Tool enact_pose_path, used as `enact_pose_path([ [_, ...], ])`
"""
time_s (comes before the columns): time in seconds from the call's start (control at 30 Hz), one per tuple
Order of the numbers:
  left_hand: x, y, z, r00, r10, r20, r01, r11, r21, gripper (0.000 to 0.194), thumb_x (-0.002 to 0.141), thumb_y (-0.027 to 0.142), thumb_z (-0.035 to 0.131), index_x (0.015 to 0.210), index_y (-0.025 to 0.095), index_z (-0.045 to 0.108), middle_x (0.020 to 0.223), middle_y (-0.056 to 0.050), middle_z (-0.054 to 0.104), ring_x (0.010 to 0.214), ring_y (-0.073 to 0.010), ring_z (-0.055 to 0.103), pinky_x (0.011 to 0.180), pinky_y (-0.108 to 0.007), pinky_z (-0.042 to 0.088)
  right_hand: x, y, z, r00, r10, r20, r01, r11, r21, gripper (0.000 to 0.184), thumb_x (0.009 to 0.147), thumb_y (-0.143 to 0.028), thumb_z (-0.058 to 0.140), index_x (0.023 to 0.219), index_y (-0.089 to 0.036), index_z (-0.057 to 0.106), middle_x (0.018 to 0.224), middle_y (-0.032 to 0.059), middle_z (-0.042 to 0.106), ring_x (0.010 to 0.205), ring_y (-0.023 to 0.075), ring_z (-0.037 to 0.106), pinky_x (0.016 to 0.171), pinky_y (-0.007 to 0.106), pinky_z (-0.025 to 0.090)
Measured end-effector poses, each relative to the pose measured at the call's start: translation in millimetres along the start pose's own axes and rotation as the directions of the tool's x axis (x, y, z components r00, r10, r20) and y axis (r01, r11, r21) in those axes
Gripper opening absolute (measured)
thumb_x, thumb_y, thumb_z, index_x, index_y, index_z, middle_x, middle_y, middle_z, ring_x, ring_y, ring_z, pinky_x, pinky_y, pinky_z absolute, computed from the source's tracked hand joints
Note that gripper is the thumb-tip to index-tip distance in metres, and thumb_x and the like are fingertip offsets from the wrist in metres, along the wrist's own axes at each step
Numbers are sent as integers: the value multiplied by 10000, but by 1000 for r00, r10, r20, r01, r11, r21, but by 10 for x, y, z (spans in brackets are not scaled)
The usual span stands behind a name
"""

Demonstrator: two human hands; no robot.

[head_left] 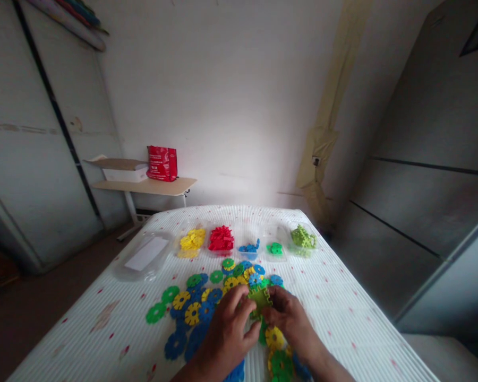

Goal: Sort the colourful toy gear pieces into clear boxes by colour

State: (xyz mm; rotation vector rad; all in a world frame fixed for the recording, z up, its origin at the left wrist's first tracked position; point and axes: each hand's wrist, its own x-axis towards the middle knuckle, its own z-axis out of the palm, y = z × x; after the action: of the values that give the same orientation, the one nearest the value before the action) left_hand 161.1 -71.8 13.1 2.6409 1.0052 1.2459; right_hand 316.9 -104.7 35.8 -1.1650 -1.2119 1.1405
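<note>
Lime piece (260, 301) sits over the discs (214, 296), between left hand (231, 323) and right hand (289, 313), right fingertips pinched on its edge, left grip can't tell; a weak edge pinch could let it slip into the clutter.

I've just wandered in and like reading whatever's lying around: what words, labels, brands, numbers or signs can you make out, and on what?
No text can be read with certainty.
Red bag: white lettering, too small and blurred to read.
White sheet on the table: no writing can be made out.
Lime-green piece: no lettering can be made out.
</note>
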Motion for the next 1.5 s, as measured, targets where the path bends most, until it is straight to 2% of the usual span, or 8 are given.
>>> enact_pose_path([
  [0.23,-26,-172,-146,1000,13,12,-14,1000,28,235,745,178,571,975,223,595,1026,-75,605,969,-210,587,819,-341,515,341,-71,-662,952,-74,-296,15,980,-197,222,630,-287,595,815,-166,569,645,-10,584,534,114,485,490,241,401],
  [0.33,-132,-333,-212,1000,10,-3,-10,995,99,159,745,151,542,866,224,617,992,-63,615,936,-204,594,801,-341,512,667,-254,-1133,836,-239,-495,-11,892,-451,340,625,-371,592,886,-154,582,722,42,642,570,147,540,507,258,421],
  [0.43,-242,-445,-217,1000,-12,-1,12,988,157,185,735,133,530,860,232,623,987,-54,618,927,-198,594,794,-332,509,1035,-394,-1449,732,-394,-556,-186,669,-719,334,660,-374,551,887,-140,623,767,79,672,621,164,587,544,251,418],
  [0.6,-314,-500,-161,1000,-15,-1,15,979,201,165,744,147,523,843,230,626,980,-56,622,921,-193,594,801,-327,503,1447,-431,-1535,692,-426,-582,-300,564,-770,328,679,-407,550,825,-130,646,703,94,662,570,166,567,516,255,370],
  [0.77,-304,-506,-171,999,-41,35,34,983,178,164,757,131,503,825,226,618,970,-54,614,912,-185,586,801,-325,499,1340,-400,-1535,674,-464,-575,-349,486,-801,289,728,-364,492,770,-125,649,718,122,655,565,167,545,520,264,336],
  [1.0,-249,-440,-196,998,-61,24,58,990,128,185,740,90,486,805,216,606,922,-43,613,875,-183,578,777,-333,488,751,-168,-1252,740,-581,-339,-98,405,-909,289,791,-329,400,799,-162,636,773,87,675,658,179,595,624,268,408],
  [1.27,-251,-423,-219,978,-115,173,80,977,195,351,740,193,560,1084,253,590,1132,-46,605,1026,-246,526,857,-431,450,366,-42,-436,925,-380,-13,217,556,-802,222,826,-277,423,863,-189,624,781,45,680,692,159,624,643,253,462],
  [1.5,-284,-437,-151,952,-155,265,96,970,223,515,728,229,581,1232,300,502,1267,-21,541,1161,-267,442,954,-468,371,296,-20,140,930,-182,320,368,415,-832,363,702,-148,553,1057,-209,595,1053,53,638,983,191,532,850,284,415],
])
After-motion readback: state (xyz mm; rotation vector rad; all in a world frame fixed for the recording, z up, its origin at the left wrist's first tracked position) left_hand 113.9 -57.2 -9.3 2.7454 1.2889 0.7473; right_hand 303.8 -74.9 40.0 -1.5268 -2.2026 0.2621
